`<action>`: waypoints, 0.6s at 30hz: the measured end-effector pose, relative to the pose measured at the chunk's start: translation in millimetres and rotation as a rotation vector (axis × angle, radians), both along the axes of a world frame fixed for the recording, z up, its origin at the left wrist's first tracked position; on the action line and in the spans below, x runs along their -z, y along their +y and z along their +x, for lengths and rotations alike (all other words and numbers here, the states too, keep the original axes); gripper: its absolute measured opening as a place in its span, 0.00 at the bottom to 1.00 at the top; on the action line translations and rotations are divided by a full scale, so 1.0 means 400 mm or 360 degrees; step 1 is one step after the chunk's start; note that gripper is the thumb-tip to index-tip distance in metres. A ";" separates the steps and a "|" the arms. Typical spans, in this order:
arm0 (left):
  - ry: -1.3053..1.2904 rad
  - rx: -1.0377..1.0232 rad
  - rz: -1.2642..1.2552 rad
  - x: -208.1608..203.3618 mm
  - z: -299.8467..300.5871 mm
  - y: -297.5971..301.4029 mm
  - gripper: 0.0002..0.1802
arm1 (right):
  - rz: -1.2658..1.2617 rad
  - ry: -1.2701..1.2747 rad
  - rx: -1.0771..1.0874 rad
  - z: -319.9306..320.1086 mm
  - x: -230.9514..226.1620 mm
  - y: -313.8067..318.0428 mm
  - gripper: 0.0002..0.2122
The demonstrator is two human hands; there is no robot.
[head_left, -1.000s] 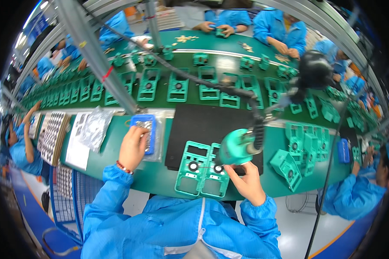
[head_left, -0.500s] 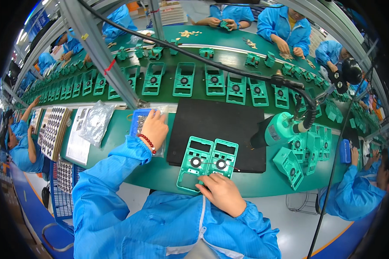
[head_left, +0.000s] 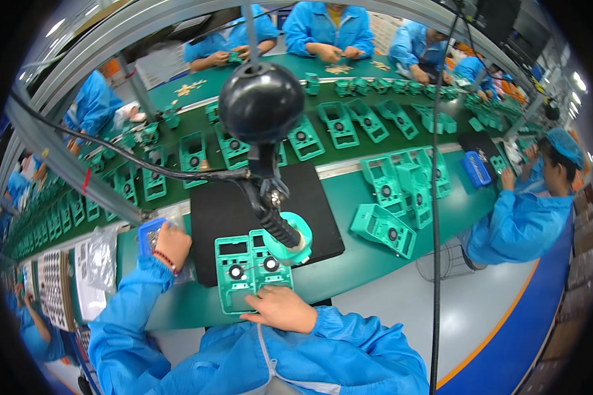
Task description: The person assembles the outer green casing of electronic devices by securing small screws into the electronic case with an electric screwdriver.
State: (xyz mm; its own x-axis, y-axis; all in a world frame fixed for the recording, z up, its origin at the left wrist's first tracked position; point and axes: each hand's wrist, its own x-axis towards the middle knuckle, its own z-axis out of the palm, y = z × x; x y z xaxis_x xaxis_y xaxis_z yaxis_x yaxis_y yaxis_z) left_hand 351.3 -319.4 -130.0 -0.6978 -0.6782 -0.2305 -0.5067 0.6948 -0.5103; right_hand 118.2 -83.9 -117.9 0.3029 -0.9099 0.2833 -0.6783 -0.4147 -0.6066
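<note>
Head view: the hands are well apart. At centre left, the left hand is at a blue rectangular plastic box of small metal parts, its fingertips hidden. At lower centre, the right hand touches two side-by-side green plastic housings on the green desk. Neither hand's grip can be told.

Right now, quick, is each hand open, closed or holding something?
Left hand: at the blue bin, fingers mostly hidden; can't tell.
Right hand: touching the green frames; can't tell if it's gripping.
</note>
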 end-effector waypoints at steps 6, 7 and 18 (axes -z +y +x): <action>0.0197 0.0158 0.0196 -0.134 -0.017 -0.006 0.06 | -0.0074 0.0132 0.0012 -0.046 -0.025 0.022 0.18; 0.0477 0.0185 0.0131 -0.137 -0.006 -0.009 0.07 | -0.0074 0.0112 -0.0037 -0.056 -0.032 0.027 0.18; 0.0272 -0.0324 0.0177 -0.135 0.282 -0.084 0.10 | -0.0200 0.0237 0.0366 -0.197 -0.110 0.060 0.17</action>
